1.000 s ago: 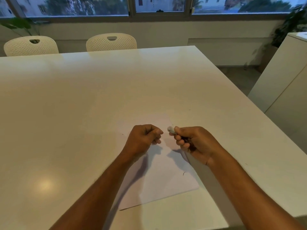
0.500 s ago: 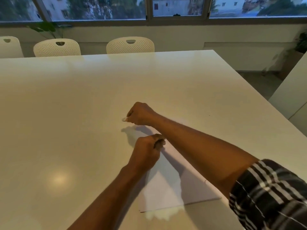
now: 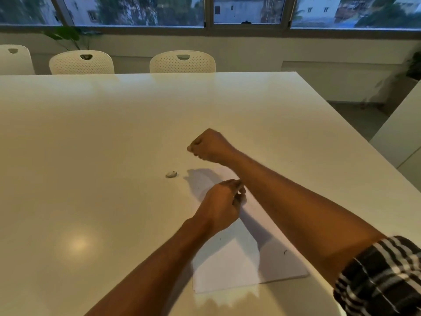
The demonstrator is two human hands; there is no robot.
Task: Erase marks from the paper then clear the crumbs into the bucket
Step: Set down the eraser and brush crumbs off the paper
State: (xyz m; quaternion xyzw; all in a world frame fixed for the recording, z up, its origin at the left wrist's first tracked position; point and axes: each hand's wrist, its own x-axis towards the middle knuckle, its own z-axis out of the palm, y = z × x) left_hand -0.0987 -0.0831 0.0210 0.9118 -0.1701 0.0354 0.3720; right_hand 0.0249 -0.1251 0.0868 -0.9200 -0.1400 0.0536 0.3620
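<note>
Dim, warm indoor light; windows [image 3: 141, 10] at the far wall show dusky blue. Round ceiling-light glare on the table [image 3: 78, 244] at its near left. Soft arm shadows fall across the paper [image 3: 227, 270]. Wide-angle bending at the edges, slight overall softness.

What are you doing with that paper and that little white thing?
A person sits at a big white table with a sheet of paper in front of them. A small white eraser lies by itself on the table, just left of the paper, with nobody touching it. The right hand is curled in a fist above the paper's far end, holding nothing visible. The left hand rests near the paper's middle, fingers loosely curled. A few dark specks remain on the paper.
</note>
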